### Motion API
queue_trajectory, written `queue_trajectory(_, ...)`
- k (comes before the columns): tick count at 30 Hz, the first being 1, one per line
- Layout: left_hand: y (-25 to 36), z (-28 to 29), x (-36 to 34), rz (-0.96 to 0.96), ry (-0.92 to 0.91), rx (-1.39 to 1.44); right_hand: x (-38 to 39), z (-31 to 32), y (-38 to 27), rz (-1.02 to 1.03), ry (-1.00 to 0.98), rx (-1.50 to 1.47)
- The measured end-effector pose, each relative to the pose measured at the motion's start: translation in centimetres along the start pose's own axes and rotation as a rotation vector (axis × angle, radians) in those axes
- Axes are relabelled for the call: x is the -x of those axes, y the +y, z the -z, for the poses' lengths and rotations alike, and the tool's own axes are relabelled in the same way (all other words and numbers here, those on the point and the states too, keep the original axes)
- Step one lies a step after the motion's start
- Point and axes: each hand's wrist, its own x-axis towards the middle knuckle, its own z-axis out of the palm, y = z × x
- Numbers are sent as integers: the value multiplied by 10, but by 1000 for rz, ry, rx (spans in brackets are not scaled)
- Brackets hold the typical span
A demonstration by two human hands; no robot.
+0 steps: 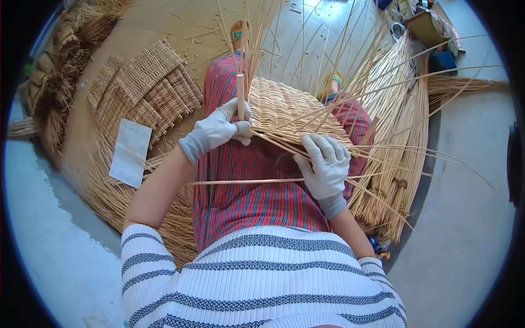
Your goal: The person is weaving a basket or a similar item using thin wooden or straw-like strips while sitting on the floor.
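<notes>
Striped red trousers on the seated person's lap carry a half-woven pale straw mat panel, which keeps it steady and near. The gloved left hand is closed around an upright pale wooden stick at the panel's edge, bracing it. The gloved right hand presses flat, fingers spread, on loose straw strands, pinning them. Finished woven squares lie stacked on the floor at the left.

Left hand clenched, right hand flat
</notes>
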Motion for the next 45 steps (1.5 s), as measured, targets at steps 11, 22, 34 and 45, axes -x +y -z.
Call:
queue_trajectory(11, 0, -4, 5, 139, -66, 150, -23, -18, 0, -554, -135, -1123)
queue_trajectory(22, -9, -5, -4, 137, -29, 215, -106, 18, -23, -261, 382, -927)
queue_trajectory(34, -16, -22, -4, 81, 104, 111, -113, -64, 0, -441, 240, -1380)
queue_trajectory(45, -33, -50, -3, -138, 387, 12, -180, -124, -37, -410, 65, -1132)
